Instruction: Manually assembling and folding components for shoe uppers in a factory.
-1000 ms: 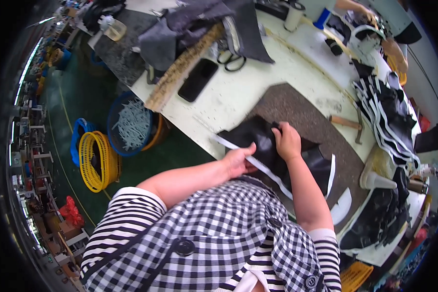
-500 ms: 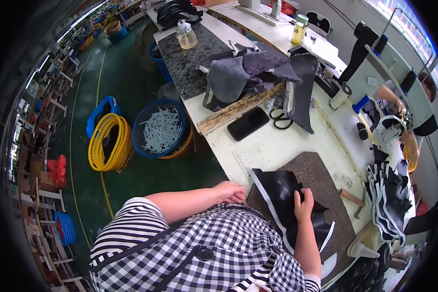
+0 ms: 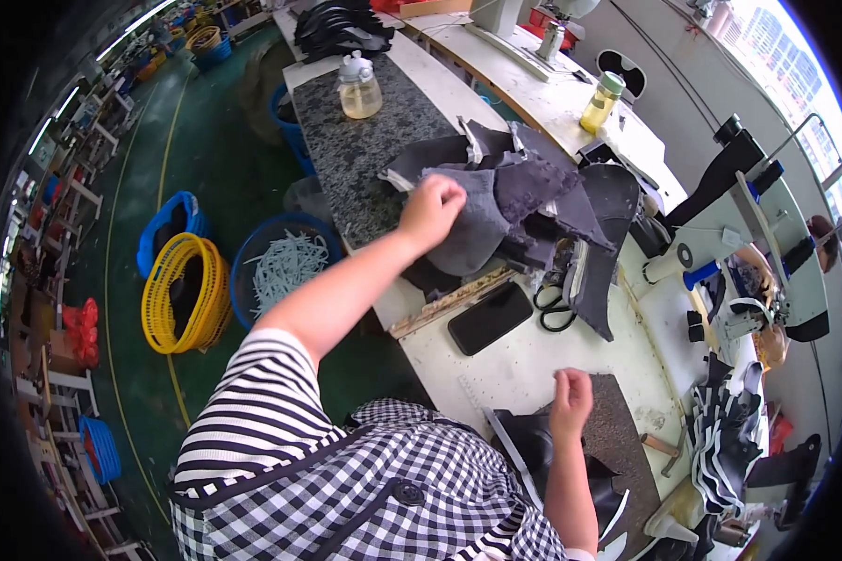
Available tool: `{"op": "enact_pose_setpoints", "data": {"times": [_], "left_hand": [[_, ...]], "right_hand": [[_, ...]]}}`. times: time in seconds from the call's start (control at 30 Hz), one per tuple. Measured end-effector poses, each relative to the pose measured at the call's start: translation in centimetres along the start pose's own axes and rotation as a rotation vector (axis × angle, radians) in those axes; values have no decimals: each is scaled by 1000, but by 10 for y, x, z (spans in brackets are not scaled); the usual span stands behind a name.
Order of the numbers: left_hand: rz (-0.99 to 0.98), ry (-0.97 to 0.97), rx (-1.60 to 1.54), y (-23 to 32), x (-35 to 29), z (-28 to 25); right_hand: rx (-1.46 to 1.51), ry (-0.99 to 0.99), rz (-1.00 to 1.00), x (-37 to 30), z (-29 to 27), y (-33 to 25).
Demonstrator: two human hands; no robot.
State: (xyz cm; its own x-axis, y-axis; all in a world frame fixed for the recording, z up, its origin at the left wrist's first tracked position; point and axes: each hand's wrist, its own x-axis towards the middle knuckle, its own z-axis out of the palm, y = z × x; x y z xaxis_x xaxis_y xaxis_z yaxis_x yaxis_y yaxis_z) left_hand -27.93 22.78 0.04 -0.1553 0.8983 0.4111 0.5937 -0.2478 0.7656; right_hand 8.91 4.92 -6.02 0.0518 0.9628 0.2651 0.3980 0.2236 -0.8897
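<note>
My left hand (image 3: 430, 213) is stretched far forward over a heap of dark grey leather pieces (image 3: 472, 220). Its fingers are curled closed, and what they hold, if anything, is hidden. Nearer to me, my right hand (image 3: 570, 404) is above a black leather piece (image 3: 524, 439) with a pale edge strip. The fingers of that hand are bent together, and I cannot make out anything in them. The black piece lies on a brown, worn board (image 3: 617, 421), partly covered by my forearm and shirt.
A phone (image 3: 489, 318) and black-handled scissors (image 3: 556, 309) lie beside the heap. A hammer (image 3: 666, 447) rests right of the board. Bottles (image 3: 359, 89) stand further back. Left on the floor are baskets (image 3: 185, 294). Another person's hands (image 3: 767, 290) are at a sewing machine on the right.
My left hand has moved forward from my waist to the grey heap. My right hand has lifted off the black leather piece. The view has shifted.
</note>
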Motion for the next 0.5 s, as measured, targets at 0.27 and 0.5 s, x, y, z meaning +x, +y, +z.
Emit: {"op": "enact_pose_setpoints", "data": {"times": [0.27, 0.5], "left_hand": [[-172, -770, 438, -29, 122, 6], [-124, -752, 349, -38, 161, 34]], "right_hand": [[89, -207, 53, 47, 46, -73], [315, -249, 297, 59, 51, -87]]}}
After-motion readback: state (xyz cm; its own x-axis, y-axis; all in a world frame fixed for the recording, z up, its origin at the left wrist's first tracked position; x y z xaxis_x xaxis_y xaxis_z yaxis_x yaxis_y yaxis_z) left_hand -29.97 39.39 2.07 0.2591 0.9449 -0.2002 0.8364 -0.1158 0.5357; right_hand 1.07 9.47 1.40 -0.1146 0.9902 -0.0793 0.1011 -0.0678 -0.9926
